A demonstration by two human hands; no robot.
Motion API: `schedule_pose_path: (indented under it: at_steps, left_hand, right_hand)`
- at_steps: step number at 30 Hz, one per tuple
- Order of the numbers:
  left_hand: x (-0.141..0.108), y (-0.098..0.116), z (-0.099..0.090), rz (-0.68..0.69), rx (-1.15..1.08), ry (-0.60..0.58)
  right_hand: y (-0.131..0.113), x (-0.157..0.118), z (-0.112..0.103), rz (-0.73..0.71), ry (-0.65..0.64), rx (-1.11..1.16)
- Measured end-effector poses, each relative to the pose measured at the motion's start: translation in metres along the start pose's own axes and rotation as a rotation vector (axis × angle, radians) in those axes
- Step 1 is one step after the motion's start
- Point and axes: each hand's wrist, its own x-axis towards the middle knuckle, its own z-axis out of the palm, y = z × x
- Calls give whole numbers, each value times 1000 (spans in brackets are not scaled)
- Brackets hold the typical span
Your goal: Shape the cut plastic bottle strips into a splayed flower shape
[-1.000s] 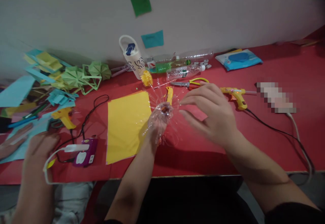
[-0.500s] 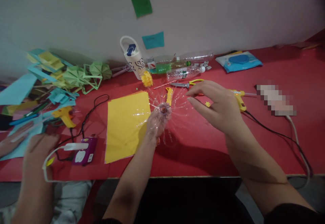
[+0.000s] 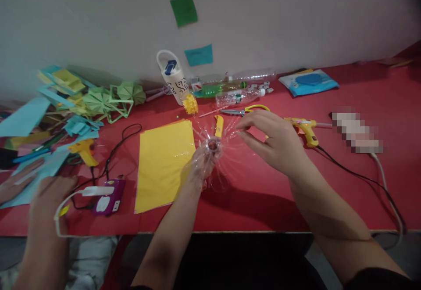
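Observation:
A clear plastic bottle piece [image 3: 213,145] is cut into long strips that fan out around its round neck. My left hand [image 3: 202,160] is closed around it, above the red table, with the neck facing up toward me. My right hand [image 3: 268,138] hovers at the right of the fan, thumb and forefinger curved and slightly apart beside the strip ends. Whether they touch a strip is hard to see. Just behind the bottle piece lies a yellow box cutter [image 3: 219,126]. Yellow-handled scissors [image 3: 241,111] lie farther back, partly behind my right hand.
Yellow sheets [image 3: 164,162] lie left of my left hand. A yellow glue gun [image 3: 307,132] with a cord is at the right. Plastic bottles [image 3: 238,97], a tumbler [image 3: 174,81] and wipes [image 3: 309,83] stand or lie by the wall. At the left are a co-worker's hand [image 3: 54,189] and another glue gun [image 3: 83,150].
My right hand has shifted slightly left and down, and covers the small yellow star seen before. The bottle piece has turned a little, so its round opening shows more clearly.

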Motion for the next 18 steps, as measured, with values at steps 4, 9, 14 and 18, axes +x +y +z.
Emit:
schedule_pose_path:
  at_steps: [4, 9, 14, 18]
  left_hand:
    - [-1, -2, -2, 2, 16, 5]
    - [-1, -2, -3, -33, 69, -4]
    - [1, 0, -1, -98, 146, -22]
    - [2, 1, -3, -158, 232, -36]
  right_hand:
    - [1, 0, 1, 1, 8, -1]
    - [4, 0, 1, 25, 17, 18]
    - [26, 1, 9, 220, -46, 98]
    - [46, 3, 24, 602, -263, 322]
